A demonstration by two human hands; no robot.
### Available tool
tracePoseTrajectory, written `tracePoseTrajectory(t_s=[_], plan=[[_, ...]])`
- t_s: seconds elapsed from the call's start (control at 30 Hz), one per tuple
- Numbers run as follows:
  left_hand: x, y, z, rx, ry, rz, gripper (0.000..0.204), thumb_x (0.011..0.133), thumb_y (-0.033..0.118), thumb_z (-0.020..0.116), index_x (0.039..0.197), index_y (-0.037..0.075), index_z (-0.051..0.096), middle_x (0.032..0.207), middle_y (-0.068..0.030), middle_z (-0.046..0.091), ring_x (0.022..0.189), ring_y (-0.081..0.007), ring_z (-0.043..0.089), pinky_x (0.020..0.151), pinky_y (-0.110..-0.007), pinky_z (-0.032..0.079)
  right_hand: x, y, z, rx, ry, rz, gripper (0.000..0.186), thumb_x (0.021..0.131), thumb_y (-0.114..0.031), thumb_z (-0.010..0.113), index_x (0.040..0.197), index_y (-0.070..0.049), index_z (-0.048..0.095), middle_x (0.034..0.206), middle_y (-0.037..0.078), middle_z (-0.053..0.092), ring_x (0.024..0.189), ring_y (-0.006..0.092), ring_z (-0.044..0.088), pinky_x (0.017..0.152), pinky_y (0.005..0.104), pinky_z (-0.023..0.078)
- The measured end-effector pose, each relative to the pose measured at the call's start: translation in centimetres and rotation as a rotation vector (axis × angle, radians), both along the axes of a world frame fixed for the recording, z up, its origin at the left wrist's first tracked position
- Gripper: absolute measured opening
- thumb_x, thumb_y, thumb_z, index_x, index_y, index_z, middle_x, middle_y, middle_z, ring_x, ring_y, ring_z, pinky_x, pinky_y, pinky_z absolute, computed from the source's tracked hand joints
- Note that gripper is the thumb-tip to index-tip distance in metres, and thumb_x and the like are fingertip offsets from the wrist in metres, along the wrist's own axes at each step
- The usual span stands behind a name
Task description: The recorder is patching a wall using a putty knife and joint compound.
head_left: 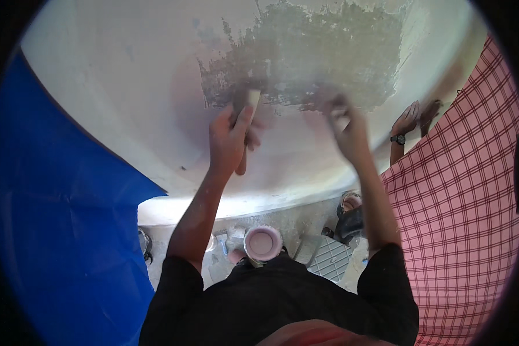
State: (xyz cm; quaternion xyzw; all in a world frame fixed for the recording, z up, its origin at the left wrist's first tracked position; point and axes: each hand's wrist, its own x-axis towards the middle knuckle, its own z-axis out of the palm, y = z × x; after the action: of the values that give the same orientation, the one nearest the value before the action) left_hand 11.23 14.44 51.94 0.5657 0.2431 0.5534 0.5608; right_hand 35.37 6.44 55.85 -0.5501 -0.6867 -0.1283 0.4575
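A pale, curved wall surface (138, 86) rises in front of me, with a rough grey-green patch (328, 52) across its upper middle. My left hand (228, 138) is closed round a wooden-handled tool (241, 166). A pale, block-like end (253, 98) shows above the fingers; the tool's exact kind is unclear. Just below the patch's lower right part is my right hand (349, 130), smeared by motion. Its fingers are curled round something pale that I cannot make out. Whether either hand touches the wall is not plain.
Blue sheeting (69, 202) hangs at left, red checked cloth (450, 230) at right. Another person's hand (406, 121), with a black watch, is beside the cloth. Below me are a pinkish bucket (262, 243), a grey plastic step (331, 258) and a second bucket (350, 201).
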Motion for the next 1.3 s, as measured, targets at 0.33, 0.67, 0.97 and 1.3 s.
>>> tracePoseTrajectory(t_s=[0.33,0.67,0.97,1.3], plan=[[5.9,2.5,8.6,0.161,-0.058,0.015,0.027,0.099,0.024,0.057,0.103,-0.003,0.060,0.083,-0.0116,0.071,0.051,-0.0110,0.061,0.041,-0.024,0.045,9.3,10.1,16.2,0.631,-0.318,-0.516,0.063,0.101,-0.031,0.045,0.154,-0.008,0.022,0.160,0.020,0.017,0.147,0.0386,0.019,0.118,0.0528,0.016],[7.6,2.6,12.0,0.263,-0.012,0.193,0.030,0.099,0.026,0.057,0.096,-0.004,0.063,0.080,-0.0119,0.071,0.048,-0.0101,0.058,0.040,-0.023,0.042,10.5,10.9,14.9,0.754,-0.286,-0.356,0.064,0.100,-0.050,0.039,0.154,-0.016,0.030,0.160,0.017,0.021,0.148,0.0397,0.017,0.117,0.0559,0.010],[8.2,3.9,12.9,0.291,-0.029,0.301,0.030,0.099,0.025,0.058,0.094,-0.004,0.063,0.075,-0.0121,0.071,0.044,-0.0092,0.055,0.038,-0.023,0.040,10.9,11.8,14.0,0.802,-0.305,-0.337,0.064,0.099,-0.052,0.040,0.152,-0.016,0.034,0.157,0.018,0.028,0.146,0.0393,0.021,0.117,0.0559,0.013],[8.4,2.8,13.8,0.270,-0.008,0.325,0.031,0.101,0.024,0.054,0.087,-0.003,0.060,0.068,-0.0112,0.069,0.043,-0.0091,0.056,0.038,-0.023,0.040,11.3,11.4,13.9,0.832,-0.304,-0.347,0.063,0.099,-0.054,0.041,0.151,-0.018,0.038,0.156,0.016,0.031,0.146,0.0383,0.024,0.116,0.0561,0.015]])
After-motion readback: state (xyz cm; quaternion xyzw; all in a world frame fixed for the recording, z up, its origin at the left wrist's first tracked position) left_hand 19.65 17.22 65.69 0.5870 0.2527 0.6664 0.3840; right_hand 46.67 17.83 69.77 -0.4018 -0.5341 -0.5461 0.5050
